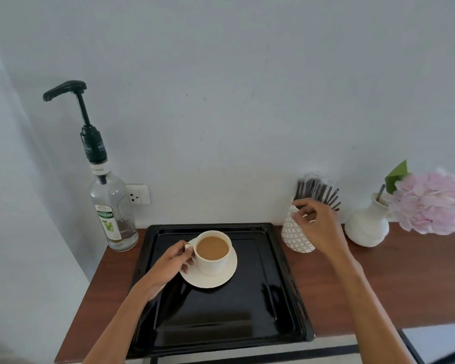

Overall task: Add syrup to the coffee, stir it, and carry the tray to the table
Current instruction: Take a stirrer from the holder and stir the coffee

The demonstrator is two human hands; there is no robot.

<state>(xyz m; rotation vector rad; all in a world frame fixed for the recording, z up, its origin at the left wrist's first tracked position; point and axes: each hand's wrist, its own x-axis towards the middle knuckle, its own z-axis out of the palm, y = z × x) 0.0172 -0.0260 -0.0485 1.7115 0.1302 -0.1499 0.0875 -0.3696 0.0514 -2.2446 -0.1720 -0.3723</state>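
A white cup of milky coffee (212, 252) stands on a white saucer (216, 279) in the back half of a black tray (271, 292). My left hand (172, 262) grips the cup's handle. A clear syrup bottle (110, 206) with a black pump stands left of the tray by the wall. My right hand (318, 223) is at a patterned white holder (293, 235) full of dark stir sticks (319, 191), fingers pinched at the sticks' lower part; whether one is gripped is unclear.
A white vase (367, 224) with a pink flower (431, 200) stands to the right of the holder on the brown wooden counter (392, 279). A wall socket (138, 194) sits behind the bottle. The tray's front overhangs the counter's near edge.
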